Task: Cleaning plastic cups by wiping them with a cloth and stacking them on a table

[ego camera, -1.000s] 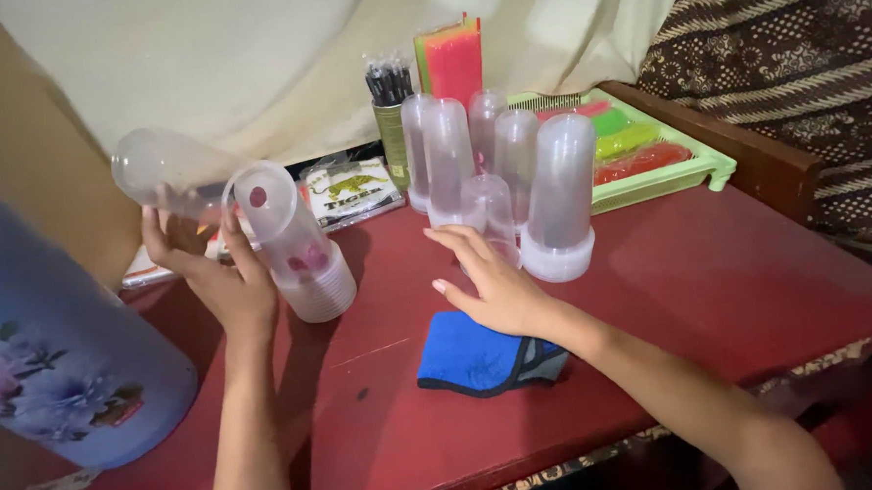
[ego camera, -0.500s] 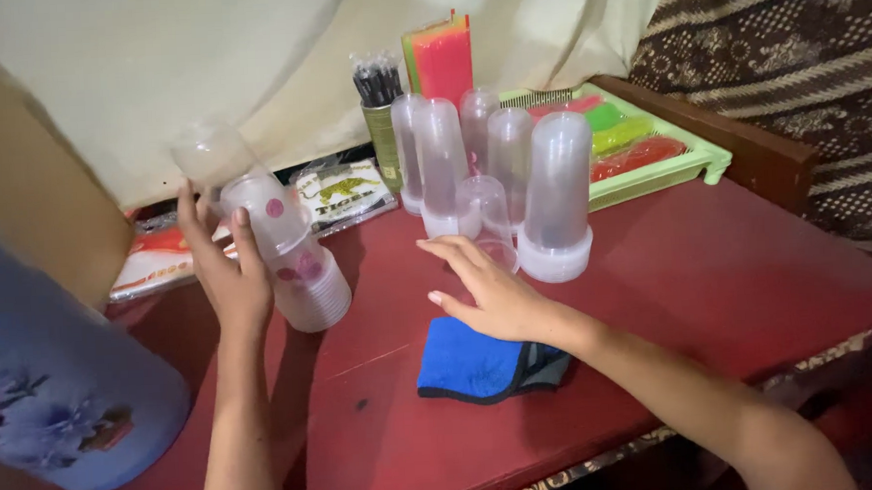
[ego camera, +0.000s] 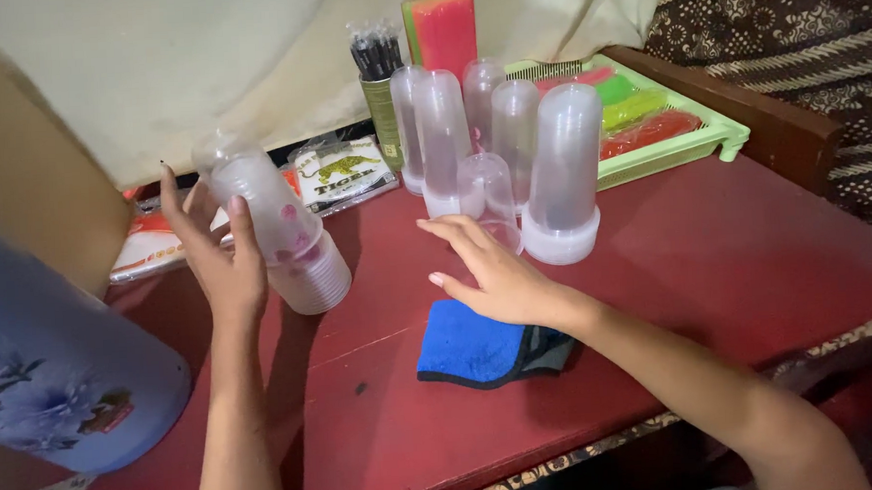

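Tilted further upright than a moment ago, the stack of clear cups (ego camera: 277,237) rests its base on the red table (ego camera: 750,261), gripped by the left hand (ego camera: 219,264). Spread, empty, the right hand (ego camera: 491,272) hovers above the blue cloth (ego camera: 479,343), near the upturned cups (ego camera: 510,154); stacking seems underway, steadying comes next.

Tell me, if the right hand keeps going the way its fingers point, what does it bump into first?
Probably the stack of cups leaning in the left hand. The right hand points leftward across the red table, with bare tabletop between. Depth is hard to judge, so it might pass just in front.
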